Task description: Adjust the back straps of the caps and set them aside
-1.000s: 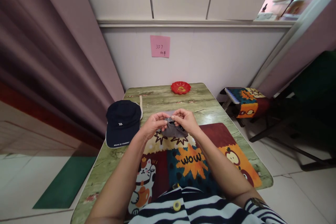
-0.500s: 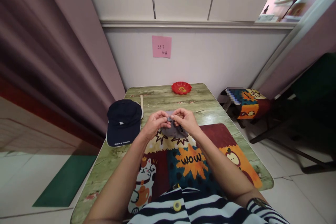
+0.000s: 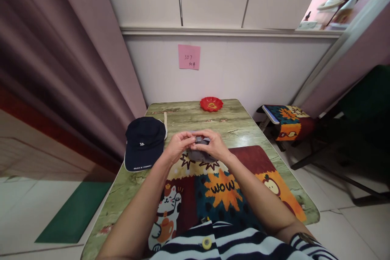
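Both of my hands meet over the middle of the table. Between them is a grey cap (image 3: 199, 156), lying on the patterned mat and mostly covered by my fingers. My left hand (image 3: 178, 146) pinches the end of its grey strap (image 3: 202, 141), near what looks like a small metal buckle. My right hand (image 3: 215, 145) has its thumb and fingers closed around the other side of the strap, which bends into a loop. A navy cap (image 3: 144, 140) with a light-edged brim rests on the table to the left of my left hand.
A colourful mat (image 3: 222, 187) covers the front of the wood-patterned table (image 3: 183, 115). A red scalloped dish (image 3: 211, 104) stands at the back edge, below a pink note (image 3: 189, 57) on the wall. To the right is a stool (image 3: 284, 120) with a phone-like object on it.
My hands have drawn closer together, and my right fingers now lie further over the strap. The strap shows as a loop. The navy cap stays in place.
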Demonstrator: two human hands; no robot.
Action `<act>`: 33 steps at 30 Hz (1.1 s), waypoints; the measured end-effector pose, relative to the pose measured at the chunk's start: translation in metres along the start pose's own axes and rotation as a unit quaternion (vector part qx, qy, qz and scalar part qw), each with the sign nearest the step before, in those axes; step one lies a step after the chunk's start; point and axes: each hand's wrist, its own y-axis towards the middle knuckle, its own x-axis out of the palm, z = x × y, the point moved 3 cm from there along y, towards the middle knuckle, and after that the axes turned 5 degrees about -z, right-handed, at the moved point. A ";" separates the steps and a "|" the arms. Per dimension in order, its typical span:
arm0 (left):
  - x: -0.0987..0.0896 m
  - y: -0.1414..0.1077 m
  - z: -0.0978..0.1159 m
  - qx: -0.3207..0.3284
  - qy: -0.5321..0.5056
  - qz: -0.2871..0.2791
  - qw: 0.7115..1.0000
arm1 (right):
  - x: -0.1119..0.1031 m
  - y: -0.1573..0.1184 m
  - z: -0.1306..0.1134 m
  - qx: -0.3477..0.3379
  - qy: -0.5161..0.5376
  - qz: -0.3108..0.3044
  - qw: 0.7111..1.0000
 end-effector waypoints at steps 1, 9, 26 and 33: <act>0.000 0.000 0.000 0.001 0.009 0.001 1.000 | 0.000 0.000 0.000 -0.004 -0.002 0.002 1.000; 0.000 0.000 0.000 -0.006 0.043 0.000 0.999 | 0.000 -0.003 0.001 -0.047 -0.074 0.031 0.996; -0.010 -0.006 0.009 0.002 0.113 0.077 0.991 | -0.001 -0.003 0.000 -0.055 -0.129 0.026 0.990; -0.004 -0.008 -0.004 -0.010 0.082 0.039 0.996 | 0.006 -0.006 0.002 -0.012 -0.077 0.054 0.995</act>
